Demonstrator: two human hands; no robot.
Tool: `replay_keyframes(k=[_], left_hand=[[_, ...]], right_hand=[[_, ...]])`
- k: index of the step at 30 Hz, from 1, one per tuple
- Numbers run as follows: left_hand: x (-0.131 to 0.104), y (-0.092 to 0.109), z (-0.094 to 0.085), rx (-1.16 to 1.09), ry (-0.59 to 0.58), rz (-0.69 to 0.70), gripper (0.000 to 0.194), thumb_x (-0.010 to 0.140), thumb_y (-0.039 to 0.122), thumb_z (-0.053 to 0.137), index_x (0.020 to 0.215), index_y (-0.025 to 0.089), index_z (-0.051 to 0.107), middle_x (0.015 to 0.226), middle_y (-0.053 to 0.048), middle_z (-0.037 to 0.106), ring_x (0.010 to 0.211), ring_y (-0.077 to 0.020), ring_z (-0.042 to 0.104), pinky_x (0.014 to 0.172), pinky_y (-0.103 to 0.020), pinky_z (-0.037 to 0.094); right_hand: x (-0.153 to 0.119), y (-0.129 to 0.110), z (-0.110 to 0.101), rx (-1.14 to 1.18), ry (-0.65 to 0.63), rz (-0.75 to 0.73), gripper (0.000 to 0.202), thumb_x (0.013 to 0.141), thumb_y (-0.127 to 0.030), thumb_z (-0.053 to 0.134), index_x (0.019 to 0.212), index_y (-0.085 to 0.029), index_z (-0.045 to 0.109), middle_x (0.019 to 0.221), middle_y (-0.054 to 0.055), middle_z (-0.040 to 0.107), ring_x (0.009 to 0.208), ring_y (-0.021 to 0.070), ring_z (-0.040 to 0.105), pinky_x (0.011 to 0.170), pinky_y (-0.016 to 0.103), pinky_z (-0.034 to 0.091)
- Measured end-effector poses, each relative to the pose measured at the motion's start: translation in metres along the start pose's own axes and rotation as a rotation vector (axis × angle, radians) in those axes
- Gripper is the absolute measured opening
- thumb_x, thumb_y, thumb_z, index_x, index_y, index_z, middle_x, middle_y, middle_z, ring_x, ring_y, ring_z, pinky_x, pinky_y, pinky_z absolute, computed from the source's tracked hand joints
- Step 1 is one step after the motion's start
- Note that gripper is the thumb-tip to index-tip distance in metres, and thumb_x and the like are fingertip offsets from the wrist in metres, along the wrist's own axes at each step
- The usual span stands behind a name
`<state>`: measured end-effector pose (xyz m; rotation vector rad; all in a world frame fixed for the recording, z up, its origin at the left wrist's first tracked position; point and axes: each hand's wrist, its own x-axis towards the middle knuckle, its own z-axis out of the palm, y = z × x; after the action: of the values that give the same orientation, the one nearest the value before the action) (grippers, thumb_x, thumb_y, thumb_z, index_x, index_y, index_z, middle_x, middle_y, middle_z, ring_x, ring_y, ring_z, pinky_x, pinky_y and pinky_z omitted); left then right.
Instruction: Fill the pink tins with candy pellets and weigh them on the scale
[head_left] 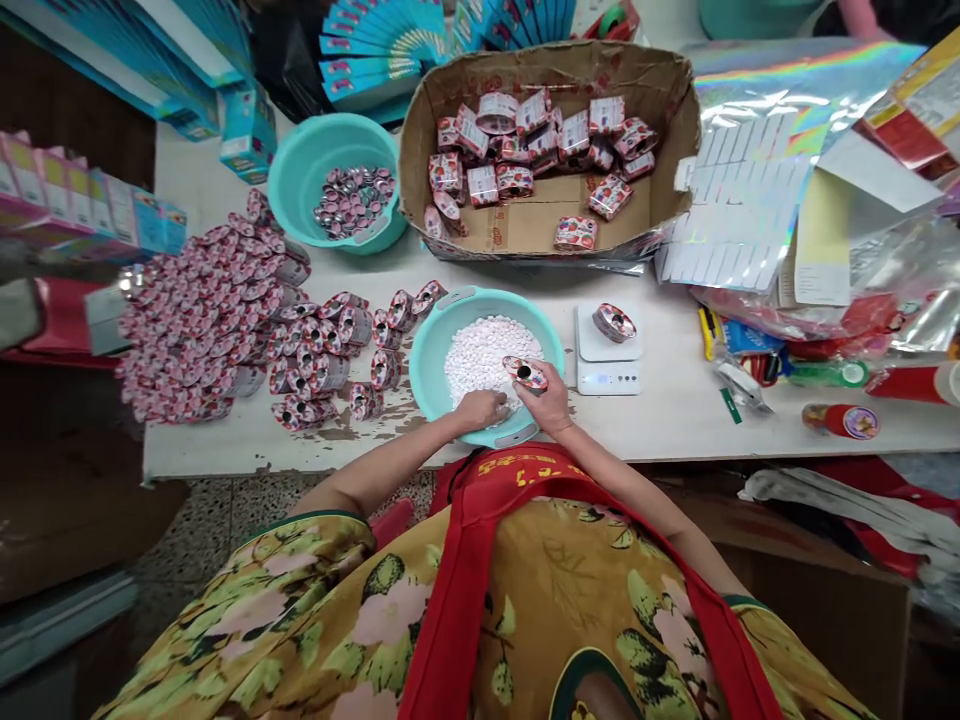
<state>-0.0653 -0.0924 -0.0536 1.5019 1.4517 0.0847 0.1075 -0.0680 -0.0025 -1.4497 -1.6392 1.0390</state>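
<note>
A turquoise basin with a heap of small white tablets stands at the table's front edge. Over its near right rim, my right hand grips a small printed tin whose round dark opening faces up. My left hand is low in the basin, its fingers curled closed around some of the white tablets, which are partly hidden. Just right of the basin, a white digital scale carries another printed tin.
Similar open tins stand left of the basin, beside a large pile of tins. Behind are a second turquoise basin of round lids and a cardboard box holding several tins. Plastic packaging lies to the right.
</note>
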Motion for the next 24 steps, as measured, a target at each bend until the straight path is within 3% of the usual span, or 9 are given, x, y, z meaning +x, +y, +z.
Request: replay_keyframes(k=[2,6,9,12,15,18,24], left_hand=[[0.003,-0.007,-0.013,-0.137,0.072,-0.112,0.013,0.079,0.028,0.071,0.072,0.018,0.068,0.068,-0.007,0.068,0.080,-0.0262,0.067,0.075,-0.033,0.048],[0.005,-0.006,-0.037,-0.927,0.236,-0.214,0.031,0.074,0.041,0.075,0.066,0.019,0.056,0.055,0.000,0.056,0.049,-0.0127,0.049,0.050,-0.025,0.037],[-0.001,0.010,-0.053,-1.276,0.327,-0.114,0.038,0.075,0.052,0.073,0.076,0.019,0.055,0.061,0.002,0.055,0.045,-0.0092,0.046,0.043,-0.021,0.031],[-0.003,0.037,-0.061,-1.552,0.430,0.106,0.037,0.076,0.051,0.074,0.081,0.019,0.057,0.069,0.000,0.058,0.055,-0.0117,0.058,0.047,-0.022,0.041],[0.002,0.057,-0.060,-1.628,0.574,0.215,0.034,0.075,0.048,0.075,0.077,0.019,0.057,0.069,0.000,0.058,0.063,-0.0139,0.063,0.055,-0.024,0.049],[0.010,0.062,-0.058,-1.609,0.681,0.160,0.034,0.075,0.044,0.078,0.073,0.019,0.054,0.067,0.002,0.057,0.059,-0.0117,0.060,0.056,-0.023,0.048],[0.021,0.060,-0.057,-1.613,0.640,0.070,0.037,0.078,0.044,0.080,0.073,0.019,0.053,0.069,0.002,0.059,0.049,-0.0079,0.052,0.048,-0.022,0.041]], right_hand=[[0.007,-0.004,-0.003,0.037,-0.036,0.066,0.038,0.076,-0.034,0.069,0.111,-0.021,0.064,0.110,0.007,0.072,0.104,0.0245,0.069,0.097,0.040,0.055],[0.018,-0.007,-0.006,-0.025,-0.128,0.157,0.040,0.073,-0.033,0.071,0.111,-0.022,0.063,0.110,0.006,0.072,0.102,0.0244,0.068,0.095,0.040,0.055],[0.023,-0.008,0.000,-0.174,-0.276,0.109,0.043,0.070,-0.020,0.067,0.113,-0.022,0.066,0.116,0.007,0.071,0.110,0.0281,0.066,0.100,0.043,0.052],[0.026,-0.010,0.014,-0.260,-0.416,0.089,0.046,0.066,-0.014,0.066,0.111,-0.023,0.069,0.114,0.007,0.072,0.110,0.0288,0.067,0.098,0.043,0.052],[0.028,-0.013,0.028,-0.252,-0.412,0.146,0.044,0.067,-0.019,0.071,0.111,-0.022,0.069,0.114,0.007,0.072,0.107,0.0279,0.068,0.095,0.041,0.054],[0.030,-0.015,0.034,-0.241,-0.383,0.169,0.043,0.070,-0.023,0.072,0.113,-0.021,0.069,0.115,0.007,0.072,0.107,0.0270,0.068,0.096,0.040,0.053],[0.032,-0.020,0.034,-0.364,-0.397,0.189,0.040,0.069,-0.023,0.068,0.109,-0.020,0.067,0.112,0.007,0.072,0.104,0.0275,0.066,0.091,0.038,0.053]])
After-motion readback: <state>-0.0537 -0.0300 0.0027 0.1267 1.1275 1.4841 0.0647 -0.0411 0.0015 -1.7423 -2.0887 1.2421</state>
